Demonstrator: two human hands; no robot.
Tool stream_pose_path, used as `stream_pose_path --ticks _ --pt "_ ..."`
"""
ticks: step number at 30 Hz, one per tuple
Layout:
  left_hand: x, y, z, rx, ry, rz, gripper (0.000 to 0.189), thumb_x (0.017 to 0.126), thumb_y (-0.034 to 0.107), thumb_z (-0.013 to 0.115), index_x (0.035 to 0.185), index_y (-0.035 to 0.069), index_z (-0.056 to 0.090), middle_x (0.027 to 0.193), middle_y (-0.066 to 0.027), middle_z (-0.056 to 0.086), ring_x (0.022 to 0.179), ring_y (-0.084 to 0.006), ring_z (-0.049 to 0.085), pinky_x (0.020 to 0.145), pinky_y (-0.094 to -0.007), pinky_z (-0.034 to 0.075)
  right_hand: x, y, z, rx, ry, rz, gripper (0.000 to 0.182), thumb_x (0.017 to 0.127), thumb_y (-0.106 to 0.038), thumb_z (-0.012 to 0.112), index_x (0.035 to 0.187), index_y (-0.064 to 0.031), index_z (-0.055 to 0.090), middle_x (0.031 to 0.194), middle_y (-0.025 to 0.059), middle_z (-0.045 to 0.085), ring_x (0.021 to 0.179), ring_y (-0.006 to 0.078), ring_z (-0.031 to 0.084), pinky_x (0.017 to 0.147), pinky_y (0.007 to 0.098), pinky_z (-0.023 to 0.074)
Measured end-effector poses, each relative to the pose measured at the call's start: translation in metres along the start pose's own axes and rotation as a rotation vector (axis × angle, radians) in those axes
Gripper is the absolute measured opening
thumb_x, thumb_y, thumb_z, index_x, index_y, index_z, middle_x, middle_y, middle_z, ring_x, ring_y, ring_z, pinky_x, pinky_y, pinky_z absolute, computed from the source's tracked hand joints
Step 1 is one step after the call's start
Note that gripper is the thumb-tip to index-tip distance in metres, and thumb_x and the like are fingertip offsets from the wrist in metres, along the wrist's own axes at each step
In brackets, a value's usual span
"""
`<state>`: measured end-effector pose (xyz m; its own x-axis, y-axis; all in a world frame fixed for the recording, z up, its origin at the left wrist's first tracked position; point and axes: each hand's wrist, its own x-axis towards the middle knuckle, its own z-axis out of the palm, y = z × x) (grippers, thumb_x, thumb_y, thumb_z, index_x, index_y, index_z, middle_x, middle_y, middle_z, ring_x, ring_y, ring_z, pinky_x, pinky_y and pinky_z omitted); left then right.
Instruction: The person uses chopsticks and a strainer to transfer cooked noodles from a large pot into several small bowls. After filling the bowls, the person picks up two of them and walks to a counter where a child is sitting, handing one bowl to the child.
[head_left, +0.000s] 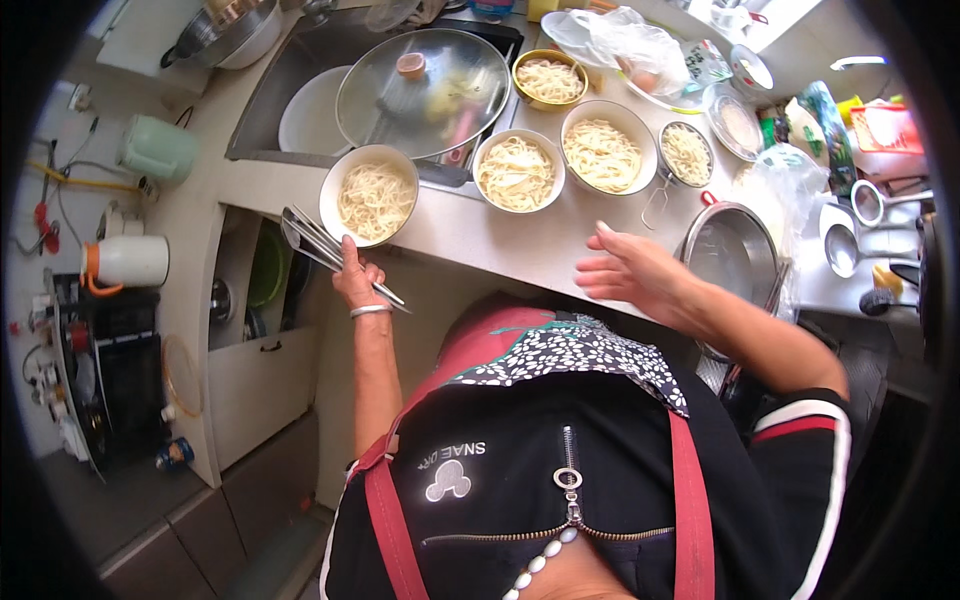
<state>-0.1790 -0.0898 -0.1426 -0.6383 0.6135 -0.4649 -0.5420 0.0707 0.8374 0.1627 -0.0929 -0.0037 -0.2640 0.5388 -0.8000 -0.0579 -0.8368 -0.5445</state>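
My left hand (356, 276) grips several metal chopsticks and a spoon (321, 245). Its thumb lies against the near rim of a white bowl of noodles (377, 196). That bowl sits at the counter's front edge, by the sink corner; whether the hand bears its weight I cannot tell. My right hand (615, 262), slightly blurred, is over the front edge with fingers apart and nothing in it. Beyond it stand a middle noodle bowl (517, 171), a larger noodle bowl (604, 154) and a small metal cup of noodles (685, 154). A yellow bowl of noodles (551, 80) is farther back.
A glass lid (390, 105) with a knob lies across the sink (259, 112), partly covering a white basin (311, 120). At right stands a steel pot (731, 247) of cloudy liquid. Plastic bags (637, 45) and ladles (844, 247) crowd the right side. A cabinet door (259, 382) is below.
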Motion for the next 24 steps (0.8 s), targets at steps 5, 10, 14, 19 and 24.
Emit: stream_pose_path --ticks 5,10,14,19,24 --pt "0.016 -0.003 0.003 -0.017 -0.053 -0.143 0.033 0.072 0.033 0.070 0.071 0.010 0.047 0.054 0.0005 0.041 0.035 -0.0066 0.033 0.031 -0.0208 0.026 0.113 0.012 -0.006 0.657 0.255 -0.226 0.074 0.078 -0.054 0.053 0.121 0.0002 0.027 0.108 0.0226 0.043 0.087 0.0308 0.054 0.071 0.0378 0.0490" --pt "0.026 -0.001 -0.002 0.004 -0.166 -0.323 0.045 0.070 0.041 0.068 0.100 0.012 0.050 0.070 -0.0095 0.059 0.035 -0.0055 0.033 0.033 -0.0182 0.026 0.161 0.013 -0.033 0.672 0.392 -0.353 0.043 0.084 -0.037 0.048 0.110 -0.0034 0.042 0.090 0.0165 0.052 0.078 0.0294 0.055 0.067 0.0394 0.0474" --pt "0.024 0.007 -0.003 0.014 -0.289 -0.441 0.044 0.072 0.040 0.066 0.099 0.011 0.050 0.076 -0.0167 0.061 0.035 -0.0056 0.037 0.033 -0.0185 0.030 0.160 0.012 -0.037 0.739 0.373 -0.413 0.031 0.077 -0.015 0.043 0.105 -0.0006 0.046 0.089 0.0168 0.056 0.077 0.0292 0.056 0.067 0.0414 0.0460" --pt "0.029 0.005 0.001 -0.046 -0.291 -0.502 0.047 0.072 0.040 0.066 0.105 0.012 0.047 0.076 -0.0185 0.061 0.035 -0.0063 0.037 0.034 -0.0195 0.032 0.140 0.035 -0.037 0.686 0.371 -0.371 0.035 0.074 -0.014 0.044 0.107 -0.0010 0.047 0.092 0.0162 0.058 0.079 0.0274 0.058 0.071 0.0397 0.0471" --pt "0.038 -0.003 0.004 -0.105 -0.275 -0.464 0.036 0.067 0.011 0.057 0.101 0.003 0.047 0.075 -0.0201 0.059 0.037 -0.0073 0.037 0.036 -0.0199 0.032 0.139 0.047 -0.043 0.660 0.367 -0.410 0.031 0.073 -0.014 0.044 0.099 0.0003 0.052 0.083 0.0144 0.061 0.075 0.0247 0.059 0.067 0.0382 0.0476"
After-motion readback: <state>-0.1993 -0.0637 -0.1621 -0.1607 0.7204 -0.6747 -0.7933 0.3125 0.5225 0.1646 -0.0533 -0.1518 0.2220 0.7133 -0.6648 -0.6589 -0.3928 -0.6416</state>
